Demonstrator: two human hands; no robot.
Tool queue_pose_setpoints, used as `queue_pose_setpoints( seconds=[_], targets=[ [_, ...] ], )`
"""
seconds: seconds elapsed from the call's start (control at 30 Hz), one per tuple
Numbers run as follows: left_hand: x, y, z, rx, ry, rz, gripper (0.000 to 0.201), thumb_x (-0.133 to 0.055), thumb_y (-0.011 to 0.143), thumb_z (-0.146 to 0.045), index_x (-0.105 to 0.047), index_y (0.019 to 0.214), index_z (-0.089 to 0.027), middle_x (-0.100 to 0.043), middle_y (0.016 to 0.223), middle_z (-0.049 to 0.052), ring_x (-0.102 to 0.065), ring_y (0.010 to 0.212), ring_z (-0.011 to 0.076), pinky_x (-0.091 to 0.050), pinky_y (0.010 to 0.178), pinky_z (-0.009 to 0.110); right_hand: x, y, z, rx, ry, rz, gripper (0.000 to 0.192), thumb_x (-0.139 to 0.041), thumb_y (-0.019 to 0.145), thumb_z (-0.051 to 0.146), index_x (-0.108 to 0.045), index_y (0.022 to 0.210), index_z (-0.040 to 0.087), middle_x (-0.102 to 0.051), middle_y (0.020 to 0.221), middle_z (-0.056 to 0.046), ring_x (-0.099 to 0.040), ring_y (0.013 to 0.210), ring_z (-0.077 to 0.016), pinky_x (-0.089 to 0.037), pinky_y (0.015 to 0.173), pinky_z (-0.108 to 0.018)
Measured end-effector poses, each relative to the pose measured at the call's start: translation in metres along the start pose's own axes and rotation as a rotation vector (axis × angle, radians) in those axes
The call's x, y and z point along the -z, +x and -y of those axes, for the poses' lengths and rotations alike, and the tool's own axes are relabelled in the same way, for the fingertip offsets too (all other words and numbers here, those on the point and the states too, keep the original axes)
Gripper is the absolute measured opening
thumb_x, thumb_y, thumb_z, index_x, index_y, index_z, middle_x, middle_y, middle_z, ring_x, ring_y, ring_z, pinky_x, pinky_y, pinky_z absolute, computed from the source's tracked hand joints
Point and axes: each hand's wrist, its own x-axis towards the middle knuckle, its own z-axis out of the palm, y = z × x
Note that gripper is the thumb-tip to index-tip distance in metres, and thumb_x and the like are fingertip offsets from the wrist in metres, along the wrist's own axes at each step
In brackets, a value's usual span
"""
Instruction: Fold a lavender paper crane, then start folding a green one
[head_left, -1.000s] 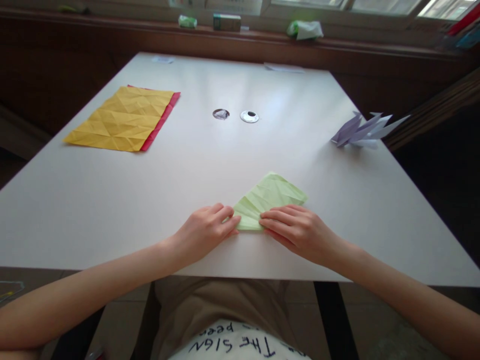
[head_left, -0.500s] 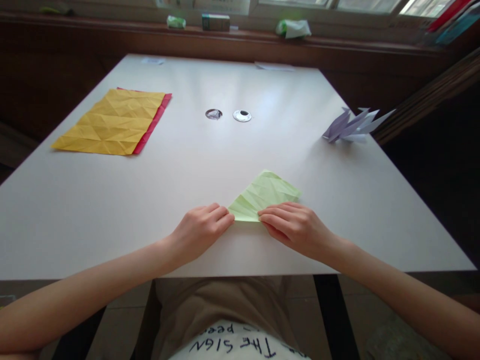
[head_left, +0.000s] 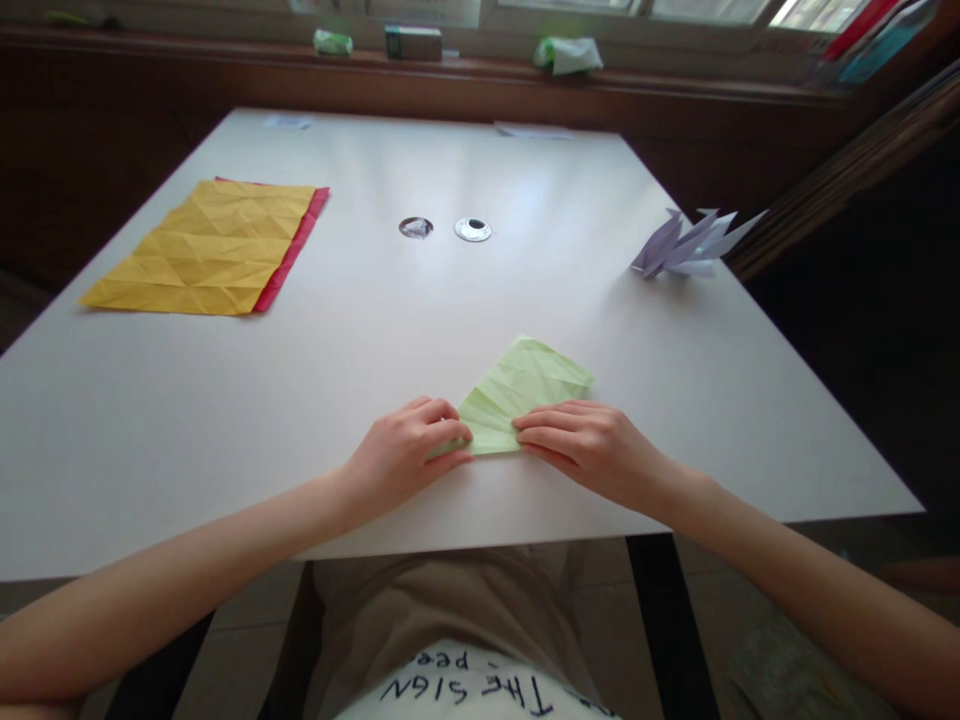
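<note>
A folded light green paper [head_left: 521, 385] lies flat on the white table [head_left: 375, 330] near its front edge. My left hand [head_left: 405, 455] pinches the paper's near left corner with its fingertips. My right hand [head_left: 585, 445] lies flat on the paper's near right edge, fingers pointing left and pressing it down. The two hands almost meet over the paper's near edge. The paper's near part is hidden under my fingers.
A creased yellow sheet [head_left: 202, 250] lies on a red sheet [head_left: 289, 250] at the far left. A folded purple paper figure [head_left: 686, 245] stands at the right edge. Two round metal caps [head_left: 472, 229] sit mid-table. Small items line the window ledge [head_left: 450, 60].
My left fingers have curled onto the green paper's near left corner. The view has shifted slightly, so everything sits a little further left. My right hand stays pressed on the paper.
</note>
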Motion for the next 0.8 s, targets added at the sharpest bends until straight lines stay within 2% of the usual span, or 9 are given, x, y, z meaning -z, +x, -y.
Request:
queue_pose_setpoints(
  seconds=[0.17, 0.5, 0.67, 0.8],
  targets=[
    [-0.0023, -0.0009, 0.0014, 0.002, -0.001, -0.003, 0.016, -0.056, 0.082, -0.033, -0.062, 0.092, -0.023, -0.059, 0.09, 0.002, -0.054, 0.086, 0.0146, -0.045, 0.071, 0.025, -0.0005, 0.0, 0.0005, -0.039, 0.005, 0.039, 0.014, -0.053, 0.085, 0.029, -0.063, 0.085, 0.019, -0.069, 0.094, -0.001, -0.062, 0.084, -0.0146, -0.047, 0.077, -0.028],
    [-0.0009, -0.0006, 0.0022, 0.04, -0.074, 0.002, 0.015, -0.053, 0.084, -0.03, -0.063, 0.091, -0.022, -0.059, 0.09, 0.002, -0.056, 0.083, 0.0135, -0.045, 0.072, 0.025, -0.0016, -0.0004, 0.0031, -0.064, 0.009, 0.046, 0.017, -0.054, 0.084, 0.034, -0.062, 0.086, 0.019, -0.068, 0.093, -0.003, -0.062, 0.084, -0.0151, -0.046, 0.076, -0.027],
    [-0.0009, -0.0007, 0.0016, 0.042, -0.052, -0.018, 0.017, -0.049, 0.086, -0.03, -0.064, 0.089, -0.022, -0.061, 0.09, 0.002, -0.056, 0.082, 0.0126, -0.044, 0.071, 0.024, -0.0024, 0.0016, 0.0042, -0.072, 0.005, 0.031, 0.016, -0.052, 0.085, 0.031, -0.062, 0.085, 0.018, -0.068, 0.09, -0.002, -0.061, 0.082, -0.0146, -0.045, 0.074, -0.027],
    [0.0002, -0.0021, -0.0003, -0.006, 0.023, -0.041, 0.02, -0.044, 0.089, -0.028, -0.063, 0.086, -0.02, -0.062, 0.085, 0.001, -0.056, 0.08, 0.0124, -0.044, 0.069, 0.023, -0.005, 0.0033, 0.005, -0.074, -0.012, 0.023, 0.018, -0.045, 0.088, 0.022, -0.061, 0.083, 0.018, -0.067, 0.088, -0.003, -0.059, 0.081, -0.0138, -0.044, 0.072, -0.026]
  ],
)
